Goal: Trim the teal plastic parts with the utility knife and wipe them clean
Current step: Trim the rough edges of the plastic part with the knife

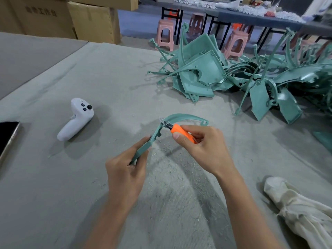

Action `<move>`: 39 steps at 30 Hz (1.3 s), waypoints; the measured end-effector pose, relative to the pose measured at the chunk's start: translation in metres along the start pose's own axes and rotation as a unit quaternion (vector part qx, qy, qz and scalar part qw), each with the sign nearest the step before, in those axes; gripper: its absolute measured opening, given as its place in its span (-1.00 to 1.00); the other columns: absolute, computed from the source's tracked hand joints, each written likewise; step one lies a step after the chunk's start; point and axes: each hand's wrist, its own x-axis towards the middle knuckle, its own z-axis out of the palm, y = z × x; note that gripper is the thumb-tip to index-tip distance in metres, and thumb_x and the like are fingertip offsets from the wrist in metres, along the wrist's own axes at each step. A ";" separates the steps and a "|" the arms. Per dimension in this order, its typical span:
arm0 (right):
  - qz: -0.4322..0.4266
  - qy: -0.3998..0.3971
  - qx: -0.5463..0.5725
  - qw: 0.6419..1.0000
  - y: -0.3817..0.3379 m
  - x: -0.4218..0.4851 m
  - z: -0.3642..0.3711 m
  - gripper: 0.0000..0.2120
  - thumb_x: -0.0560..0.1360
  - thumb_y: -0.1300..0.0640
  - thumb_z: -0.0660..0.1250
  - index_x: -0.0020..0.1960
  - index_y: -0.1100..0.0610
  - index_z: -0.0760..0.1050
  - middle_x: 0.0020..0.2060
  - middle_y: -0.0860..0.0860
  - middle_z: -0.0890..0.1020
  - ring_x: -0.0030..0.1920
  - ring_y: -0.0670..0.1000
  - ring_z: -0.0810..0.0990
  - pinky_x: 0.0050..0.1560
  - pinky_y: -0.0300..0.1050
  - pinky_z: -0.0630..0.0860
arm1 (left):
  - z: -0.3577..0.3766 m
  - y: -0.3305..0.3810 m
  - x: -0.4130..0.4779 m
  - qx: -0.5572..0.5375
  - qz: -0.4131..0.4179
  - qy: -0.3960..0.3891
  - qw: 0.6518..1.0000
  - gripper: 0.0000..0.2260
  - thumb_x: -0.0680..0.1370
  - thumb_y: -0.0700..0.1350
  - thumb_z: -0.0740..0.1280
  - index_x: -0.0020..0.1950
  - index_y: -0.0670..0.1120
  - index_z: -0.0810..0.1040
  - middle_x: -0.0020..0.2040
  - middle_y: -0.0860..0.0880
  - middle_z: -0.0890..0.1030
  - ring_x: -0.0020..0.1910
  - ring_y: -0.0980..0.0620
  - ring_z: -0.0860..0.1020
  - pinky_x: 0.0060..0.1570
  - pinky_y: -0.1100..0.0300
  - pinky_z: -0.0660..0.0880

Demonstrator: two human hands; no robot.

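**Teal part (155, 134) mid-trim, blade at the bend**

Far left, at the counter (53, 194) edge: logged a dark phone (7, 139). Next to the right, a white controller (75, 119) lying on its side. Both well apart from the work.

Centre: found left hand (125, 171) with fingers curled round the lower end of the teal part, holding it lifted off the counter. Traced its long axis up and away from that hand, then arcing over to the right and ending in a notched tip.

Just right of the bend: found utility knife (179, 131) in right hand (203, 148), fingers closed round the orange handle, thumb on the near side. Blade tip apparently touching the part where straight run meets arc.

Judged as the key relation: blade between the two hands, pointing left at the strip, right hand nearer the arc, left hand lower on the straight end. Expect any stroke to follow the strip's axis; keep left fingers below the blade's line.

Under both hands: noted fine shavings (170, 177) strewn on the counter.

Far right, back: logged heap of teal parts (206, 72), well apart from the hands; trimmed or not, cannot tell.

Near right: logged off-white cloth (296, 209), untouched by either hand. Wiping of this piece judged not yet begun.
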 end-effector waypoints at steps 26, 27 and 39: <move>-0.019 -0.003 -0.036 0.999 0.006 0.001 -0.006 -0.51 0.46 -0.22 0.33 -0.05 0.24 0.63 -0.35 0.12 0.60 -0.39 0.02 0.39 -0.36 -0.13 0.35 | -0.007 0.003 -0.003 0.034 0.027 -0.015 0.999 -0.70 0.41 -0.31 0.41 0.13 -0.16 0.61 -0.36 -0.18 0.65 -0.34 0.54 0.41 -0.27 0.68 0.24; -0.002 0.010 -0.053 0.999 0.010 0.002 -0.006 -0.50 0.46 -0.23 0.34 -0.03 0.23 0.63 -0.31 0.14 0.63 -0.37 0.06 0.46 -0.31 -0.03 0.43 | -0.007 0.004 -0.004 0.034 0.033 -0.014 0.999 -0.71 0.41 -0.31 0.41 0.12 -0.17 0.62 -0.37 -0.19 0.64 -0.35 0.56 0.39 -0.27 0.68 0.24; 0.115 0.038 0.001 0.993 0.012 0.005 -0.014 -0.64 0.68 -0.15 0.03 0.04 0.00 0.53 -0.30 -0.07 0.67 -0.51 -0.01 0.57 -0.45 -0.20 0.46 | -0.004 0.007 0.002 -0.021 -0.119 0.018 0.992 -0.93 0.47 -0.01 0.36 -0.21 0.10 0.53 -0.50 0.12 0.33 -0.54 0.17 0.23 -0.51 0.41 0.17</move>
